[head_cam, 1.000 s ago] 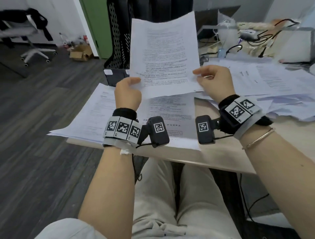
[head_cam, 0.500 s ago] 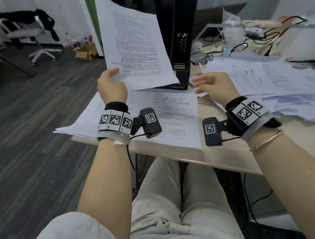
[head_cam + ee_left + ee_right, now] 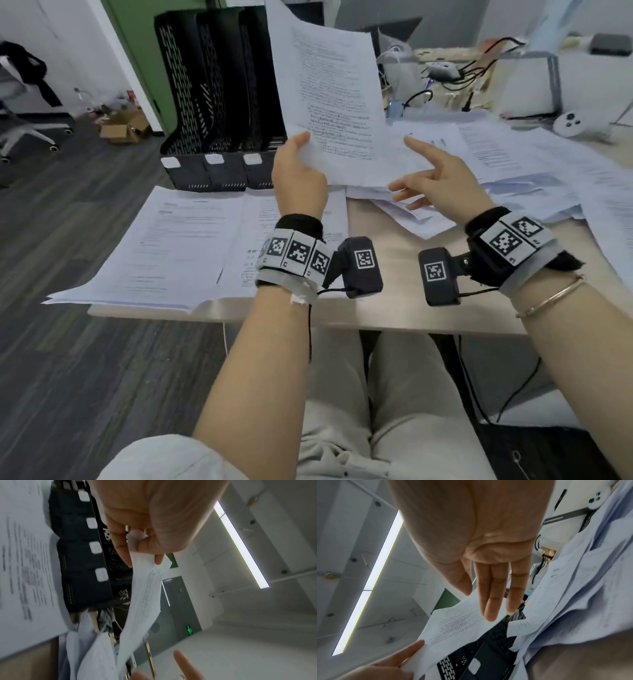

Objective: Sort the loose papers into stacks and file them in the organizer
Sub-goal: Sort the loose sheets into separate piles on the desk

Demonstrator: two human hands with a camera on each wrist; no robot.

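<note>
Paper, white and printed: 1 sheet held upright above the surface, just in front of the black organizer, lower edge clear of everything lying below. Pinched at the lower left corner between thumb and fingers of the left hand; in the left wrist view, bowing away from that pinch in a long curve. Right hand released, fingers straight and spread beside the lower right edge, gripping nothing; touching the sheet or just short of it, cannot tell.

Sorted stacks flat on the near left of the surface, in front of the organizer. Loose papers heaped in overlapping layers on the right.

Judged nearly weightless and limp, with no stiffness of its own beyond what a curve lends. Likely to flop, fold or crease from a single-corner hold, and to tear if tugged against the pinch. Smooth too, so apt to slide off other sheets when laid down.

Best taken low at 2 opposite edges, 1 per hand, thumbs in front and fingers behind. For the organizer's narrow upright slots, better gathered into a squared stack first and gripped along a long edge, with a slight bow for rigidity. Light pressure only
</note>
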